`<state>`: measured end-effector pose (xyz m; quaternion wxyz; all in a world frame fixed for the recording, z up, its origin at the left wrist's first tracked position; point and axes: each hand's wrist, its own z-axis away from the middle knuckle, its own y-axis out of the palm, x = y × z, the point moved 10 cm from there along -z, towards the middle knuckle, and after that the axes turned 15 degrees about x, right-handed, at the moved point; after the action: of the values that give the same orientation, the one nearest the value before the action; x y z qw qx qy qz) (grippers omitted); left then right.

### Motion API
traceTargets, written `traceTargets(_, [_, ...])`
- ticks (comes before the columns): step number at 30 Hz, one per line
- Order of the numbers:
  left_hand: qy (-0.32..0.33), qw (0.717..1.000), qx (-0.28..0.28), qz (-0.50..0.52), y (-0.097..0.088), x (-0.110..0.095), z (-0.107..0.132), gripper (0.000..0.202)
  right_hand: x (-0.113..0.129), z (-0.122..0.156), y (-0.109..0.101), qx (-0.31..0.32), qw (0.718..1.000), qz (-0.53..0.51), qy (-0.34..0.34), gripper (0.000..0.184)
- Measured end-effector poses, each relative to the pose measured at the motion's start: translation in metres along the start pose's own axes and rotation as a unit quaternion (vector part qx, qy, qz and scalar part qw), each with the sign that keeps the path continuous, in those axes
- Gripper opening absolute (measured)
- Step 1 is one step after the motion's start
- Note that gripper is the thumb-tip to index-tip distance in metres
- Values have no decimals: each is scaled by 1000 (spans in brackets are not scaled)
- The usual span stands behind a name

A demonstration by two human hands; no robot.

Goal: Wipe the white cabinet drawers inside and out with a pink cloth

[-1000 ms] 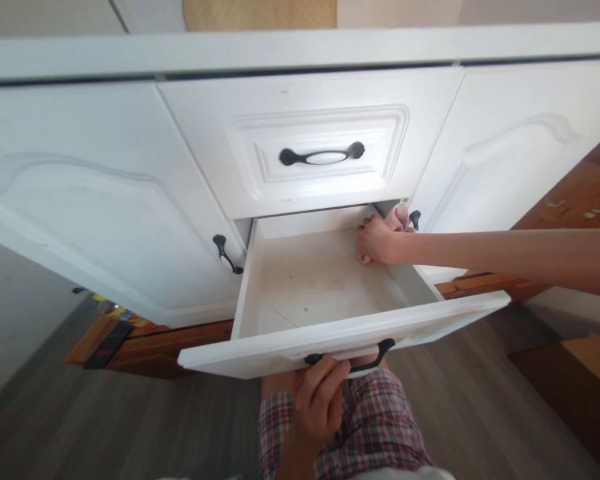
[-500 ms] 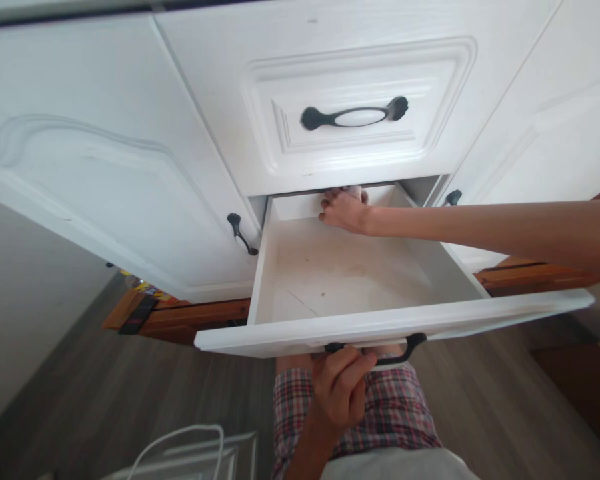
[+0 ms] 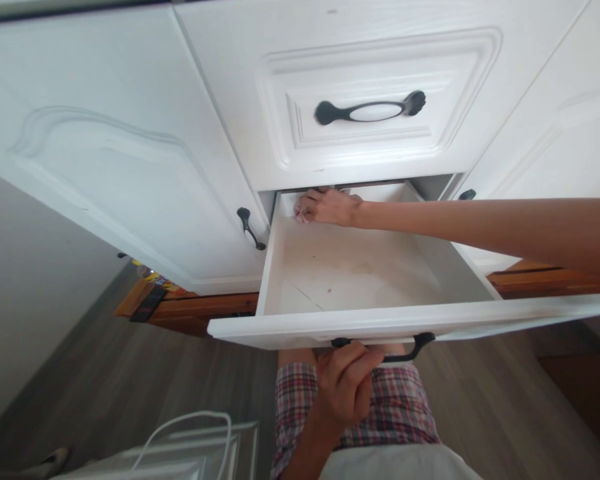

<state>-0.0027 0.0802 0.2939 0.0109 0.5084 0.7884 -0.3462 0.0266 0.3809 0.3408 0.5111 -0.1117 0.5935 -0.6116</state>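
A white drawer (image 3: 380, 319) stands pulled out from a white cabinet, its inside bare except for a few specks and stains. My left hand (image 3: 347, 387) is closed round the black handle (image 3: 410, 350) on the drawer's front. My right hand (image 3: 327, 205) reaches deep inside to the back left corner and presses a pinkish cloth (image 3: 303, 212) against the bottom; only a small edge of the cloth shows under the fingers.
Above is a shut drawer with a black and white handle (image 3: 370, 110). White cabinet doors flank it, each with a small black knob (image 3: 249, 227). A white wire-handled object (image 3: 190, 440) sits low on the grey wood floor. Brown wooden pieces lie under the cabinet.
My right hand has slid with the cloth from the back right corner of the drawer across to the back left. The view has dropped and moved closer. My left hand keeps hold of the handle.
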Motion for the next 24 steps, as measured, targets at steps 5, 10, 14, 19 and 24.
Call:
traceTargets(5, [20,1000,1,-18,-4,0,-2,30,-38,61,35,56,995,-4,78,43])
traceTargets(10, [34,998,-28,-35,3,-2,8,31,-80,120,69,136,967,-117,183,37])
traceTargets(14, [0,997,-61,-49,12,-4,16,45,-80,129,78,169,953,-127,216,31])
traceTargets(19, [-26,995,-62,-72,18,-11,21,49,-60,129,82,223,935,-145,234,33])
traceTargets(24, [-39,994,-48,-88,18,-8,24,50,-50,135,99,225,908,-257,242,40])
